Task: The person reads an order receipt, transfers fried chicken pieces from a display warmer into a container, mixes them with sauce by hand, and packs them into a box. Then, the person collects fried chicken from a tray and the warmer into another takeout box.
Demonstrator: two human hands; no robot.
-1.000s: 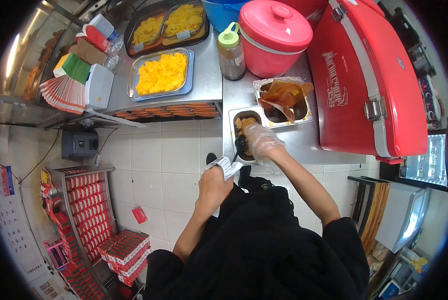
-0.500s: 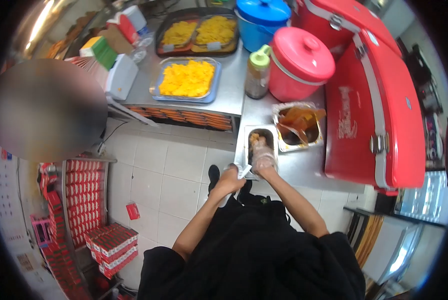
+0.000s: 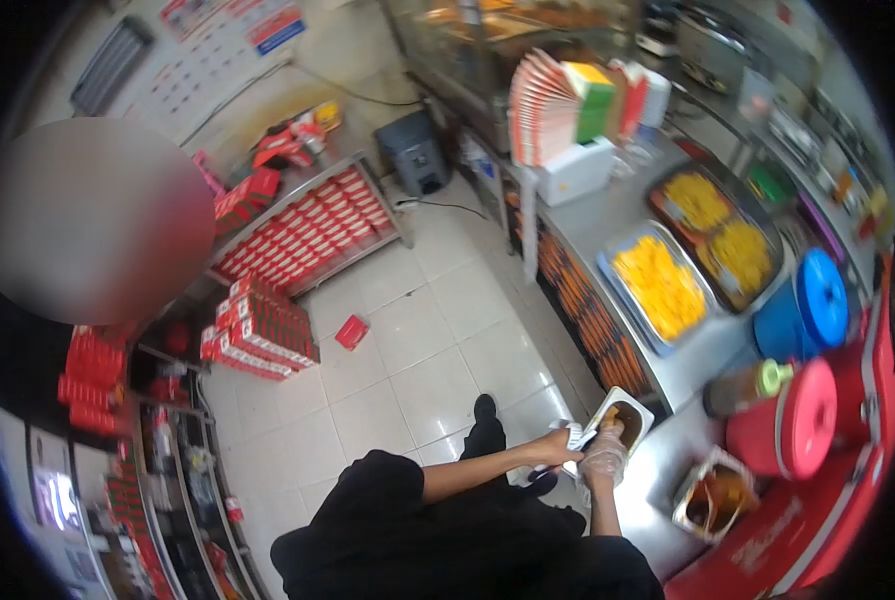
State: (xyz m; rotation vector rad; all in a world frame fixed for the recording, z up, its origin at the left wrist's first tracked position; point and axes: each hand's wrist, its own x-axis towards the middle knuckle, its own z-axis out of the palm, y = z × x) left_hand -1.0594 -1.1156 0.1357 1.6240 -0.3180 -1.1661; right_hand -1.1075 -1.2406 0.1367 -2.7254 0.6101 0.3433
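Left grip (image 3: 556,448) closed on white paper (image 3: 575,433), steady it beside the lower-right metal pan (image 3: 646,424); gloved right grip's closure cannot be told, gloved right grip (image 3: 605,460) reaching inside.

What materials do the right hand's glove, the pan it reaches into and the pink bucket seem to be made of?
Glove: probably thin plastic film, being see-through and wrinkled.
Pan: likely metal, perhaps steel, from its pale, shiny rim; blur leaves this open.
Pink bucket: seemingly smooth plastic, judging by its even colour and soft gloss.
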